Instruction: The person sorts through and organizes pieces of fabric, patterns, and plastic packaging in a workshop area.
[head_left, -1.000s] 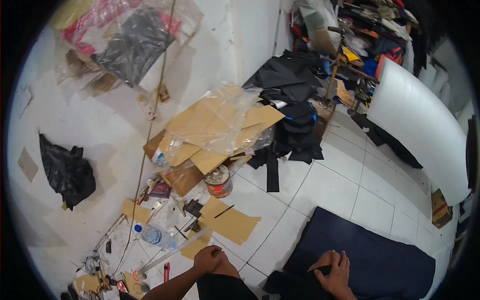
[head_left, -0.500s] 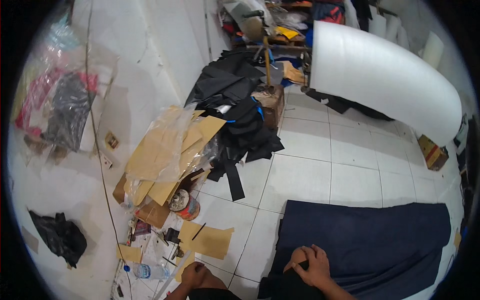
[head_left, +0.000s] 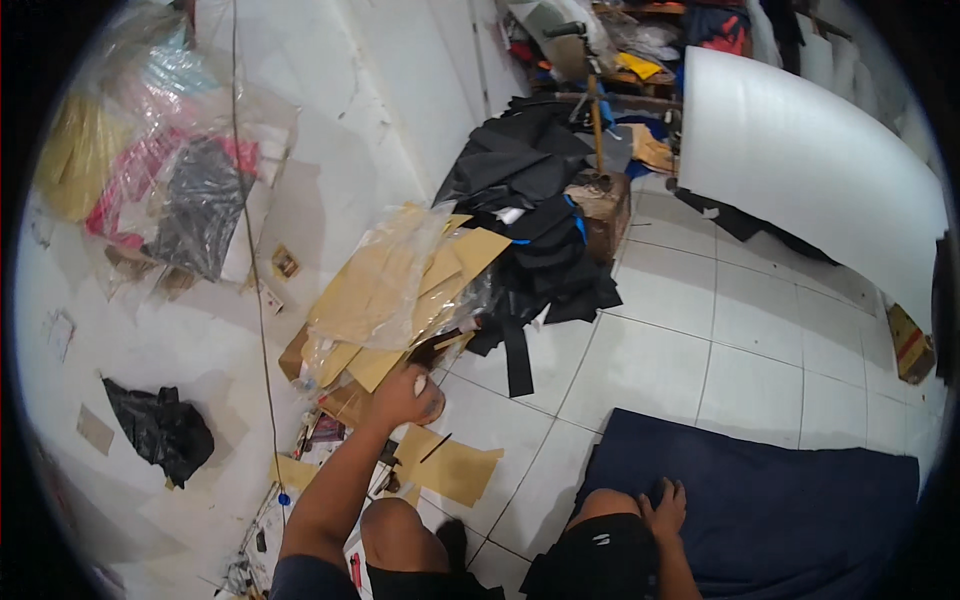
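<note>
1. Left hand reaches forward over the floor, fingers curled on top of a small round tin; grip looks closed on it, tin mostly hidden under the hand.
2. Right hand rests flat, fingers spread, on the near edge of the navy cloth, just beside the knee.
3. Tin sits on the floor tiles at the near end of the cardboard pile.
4. Cardboard: tan flat sheets, partly under clear plastic film, leaning at the wall foot. Loose tan pieces lie flat just near the left forearm.
5. Black fabric heap right of the cardboard, with a blue-trimmed piece on top; brown box behind it.
6. Left wall: clear bags hanging, holding yellow, pink and black contents. Small tan labels stuck to the wall below them.
7. Black plastic bag lower left.
8. Large white sheet stands curved at the right.
</note>
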